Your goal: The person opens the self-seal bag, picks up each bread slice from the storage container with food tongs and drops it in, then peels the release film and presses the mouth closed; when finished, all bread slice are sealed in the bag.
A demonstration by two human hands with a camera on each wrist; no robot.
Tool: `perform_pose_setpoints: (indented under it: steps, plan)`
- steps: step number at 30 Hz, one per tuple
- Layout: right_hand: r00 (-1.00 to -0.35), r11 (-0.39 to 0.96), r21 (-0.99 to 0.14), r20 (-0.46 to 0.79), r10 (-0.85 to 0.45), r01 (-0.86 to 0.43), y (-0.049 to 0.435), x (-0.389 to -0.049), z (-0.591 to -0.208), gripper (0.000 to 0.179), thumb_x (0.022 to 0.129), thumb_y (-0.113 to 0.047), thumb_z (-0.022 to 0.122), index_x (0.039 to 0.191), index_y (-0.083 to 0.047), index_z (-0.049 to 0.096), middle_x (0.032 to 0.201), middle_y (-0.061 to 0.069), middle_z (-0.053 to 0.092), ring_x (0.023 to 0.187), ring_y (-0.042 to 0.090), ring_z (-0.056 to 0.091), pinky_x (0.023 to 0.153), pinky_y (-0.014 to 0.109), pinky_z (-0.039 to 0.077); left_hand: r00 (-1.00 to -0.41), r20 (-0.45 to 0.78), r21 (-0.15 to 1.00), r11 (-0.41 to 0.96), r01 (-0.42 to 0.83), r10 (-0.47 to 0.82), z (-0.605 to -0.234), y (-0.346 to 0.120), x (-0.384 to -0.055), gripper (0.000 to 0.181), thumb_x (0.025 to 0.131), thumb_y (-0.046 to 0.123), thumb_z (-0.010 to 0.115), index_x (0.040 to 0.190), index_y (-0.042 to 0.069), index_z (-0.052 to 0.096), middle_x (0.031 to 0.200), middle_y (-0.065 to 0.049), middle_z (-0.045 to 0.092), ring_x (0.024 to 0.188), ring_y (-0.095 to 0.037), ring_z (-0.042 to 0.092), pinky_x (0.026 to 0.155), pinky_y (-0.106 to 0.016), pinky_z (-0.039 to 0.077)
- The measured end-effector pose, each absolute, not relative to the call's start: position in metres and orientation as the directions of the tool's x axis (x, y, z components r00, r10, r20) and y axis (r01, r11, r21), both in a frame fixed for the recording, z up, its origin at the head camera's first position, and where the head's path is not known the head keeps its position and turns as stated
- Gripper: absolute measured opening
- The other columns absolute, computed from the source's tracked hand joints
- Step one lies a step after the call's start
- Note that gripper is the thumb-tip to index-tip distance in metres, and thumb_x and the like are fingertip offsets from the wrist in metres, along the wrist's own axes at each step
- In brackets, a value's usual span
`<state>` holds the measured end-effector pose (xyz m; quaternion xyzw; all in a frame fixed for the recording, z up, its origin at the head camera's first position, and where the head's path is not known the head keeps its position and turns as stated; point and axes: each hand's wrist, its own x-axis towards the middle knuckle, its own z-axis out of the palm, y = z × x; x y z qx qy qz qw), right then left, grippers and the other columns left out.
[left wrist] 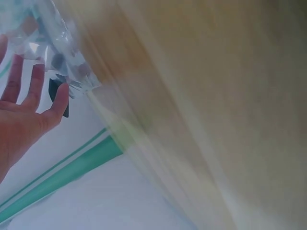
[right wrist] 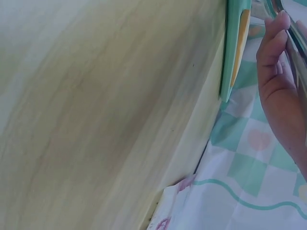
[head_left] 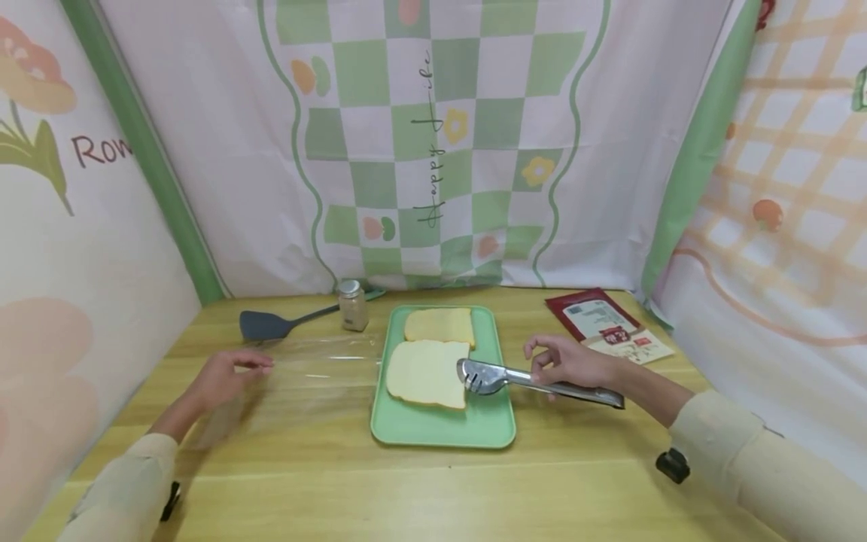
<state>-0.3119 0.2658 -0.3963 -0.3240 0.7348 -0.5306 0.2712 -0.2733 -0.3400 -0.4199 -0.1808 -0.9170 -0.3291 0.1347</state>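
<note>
My right hand [head_left: 572, 363] grips metal tongs [head_left: 518, 375] partway along their arms. The tongs' slotted tip lies at the right edge of the front bread slice [head_left: 427, 373]. Behind that slice, and partly overlapped by it, is a second bread slice [head_left: 440, 324]. Both lie on a green tray [head_left: 443, 430]. Over on the left, my left hand [head_left: 226, 380] is beside a clear plastic bag [head_left: 325, 369] that lies left of the tray. In the left wrist view its fingers are spread, with the crinkled plastic just beyond the fingertips.
A dark grey spatula [head_left: 266, 325] lies at the back left, its handle passing behind a small silver-capped jar [head_left: 353, 307]. A red and cream packet [head_left: 606, 322] lies at the back right. Printed cloth curtains [head_left: 433, 135] surround the wooden table [head_left: 339, 497].
</note>
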Motion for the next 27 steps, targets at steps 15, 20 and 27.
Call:
perform_pose_setpoints:
  steps: [15,20,27]
  plan:
    - [-0.666,0.149,-0.956,0.06,-0.743,-0.253,0.242,-0.304,-0.387,0.03,0.093,0.003,0.064,0.101,0.011,0.037,0.081,0.008,0.063,0.061,0.023,0.065,0.053,0.029,0.055,-0.895,0.38,0.526,0.741,0.417,0.234,-0.414,-0.343,-0.273,0.014,0.086,0.003,0.074,0.1,0.001,0.075,0.106,-0.015,0.073,0.096,-0.006,0.064,0.085,-0.041,0.055]
    - [-0.687,0.161,-0.959,0.046,-0.725,-0.234,0.228,-0.302,-0.387,0.032,0.091,0.003,0.065,0.099,0.012,0.036,0.081,0.009,0.063,0.061,0.024,0.065,0.053,0.032,0.057,-0.875,0.411,0.534,0.709,0.46,0.258,-0.418,-0.344,-0.274,0.013,0.084,-0.001,0.074,0.097,-0.001,0.075,0.104,-0.018,0.073,0.091,0.003,0.062,0.08,-0.029,0.056]
    - [-0.678,0.152,-0.967,0.03,-0.735,-0.206,0.218,-0.3,-0.388,0.034,0.09,0.006,0.065,0.099,0.014,0.033,0.078,0.006,0.062,0.057,0.02,0.063,0.052,0.028,0.055,-0.877,0.411,0.545,0.703,0.456,0.25,-0.416,-0.342,-0.273,0.013,0.086,0.002,0.074,0.099,-0.002,0.075,0.105,-0.018,0.073,0.092,-0.003,0.064,0.079,-0.021,0.054]
